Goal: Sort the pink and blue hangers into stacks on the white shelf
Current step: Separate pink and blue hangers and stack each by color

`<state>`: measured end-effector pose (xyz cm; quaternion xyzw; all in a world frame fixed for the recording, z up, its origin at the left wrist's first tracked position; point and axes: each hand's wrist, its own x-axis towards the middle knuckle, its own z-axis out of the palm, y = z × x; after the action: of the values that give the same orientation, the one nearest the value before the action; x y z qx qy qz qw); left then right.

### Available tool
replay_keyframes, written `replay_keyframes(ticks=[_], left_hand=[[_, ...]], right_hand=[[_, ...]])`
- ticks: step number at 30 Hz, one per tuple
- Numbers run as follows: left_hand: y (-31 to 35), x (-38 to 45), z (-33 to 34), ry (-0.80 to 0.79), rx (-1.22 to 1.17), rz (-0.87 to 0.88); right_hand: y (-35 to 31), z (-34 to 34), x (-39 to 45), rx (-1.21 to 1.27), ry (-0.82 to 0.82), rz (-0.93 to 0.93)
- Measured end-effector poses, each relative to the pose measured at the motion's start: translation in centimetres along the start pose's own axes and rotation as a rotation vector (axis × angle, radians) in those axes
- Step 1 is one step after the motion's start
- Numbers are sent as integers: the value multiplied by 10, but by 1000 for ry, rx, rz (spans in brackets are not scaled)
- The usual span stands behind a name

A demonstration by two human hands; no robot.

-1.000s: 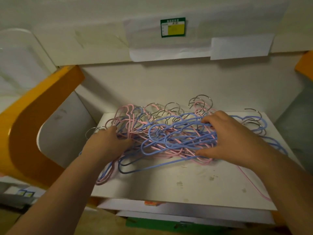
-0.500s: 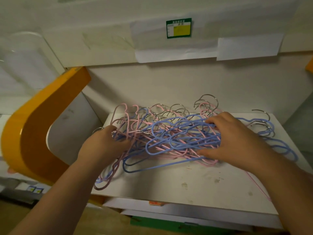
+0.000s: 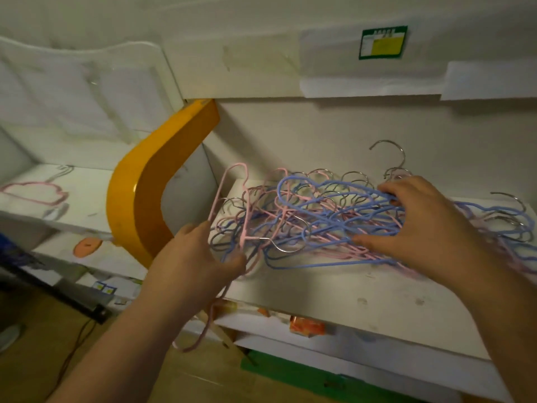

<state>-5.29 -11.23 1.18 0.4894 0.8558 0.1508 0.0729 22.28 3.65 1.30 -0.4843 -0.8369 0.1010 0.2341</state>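
Observation:
A tangled heap of pink and blue wire hangers [image 3: 325, 216] with metal hooks lies on the white shelf [image 3: 363, 298]. My left hand [image 3: 191, 257] grips a pink hanger [image 3: 229, 199] at the heap's left edge; the hanger stands nearly upright, its lower end hanging below the shelf front. My right hand [image 3: 421, 225] rests on top of the heap, fingers curled over blue hangers [image 3: 337, 196]. More hangers trail out to the right behind my right wrist. One pink hanger [image 3: 35, 193] lies alone on the neighbouring white shelf [image 3: 87, 187] at the left.
An orange curved divider [image 3: 151, 181] stands between the two shelves. A green-and-yellow label [image 3: 382, 42] is stuck on the wall above. Below the shelf front are an orange packet [image 3: 306, 327], a green box and a cable on the floor.
My left hand has pulled a pink hanger up and leftwards out of the heap, tilting it upright. The view has swung left, showing the neighbouring shelf. My right hand stays on the heap.

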Motion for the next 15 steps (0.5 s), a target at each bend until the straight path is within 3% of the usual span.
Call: replay_keyframes(ticks=[9,15], left_hand=[[-78,-95,-49,37,-119,158],[-192,-145,-82,86,-203,59]], right_hand=[[-115,1,-51,-28,37,-24],[-211,20,-93,4,45,-83]])
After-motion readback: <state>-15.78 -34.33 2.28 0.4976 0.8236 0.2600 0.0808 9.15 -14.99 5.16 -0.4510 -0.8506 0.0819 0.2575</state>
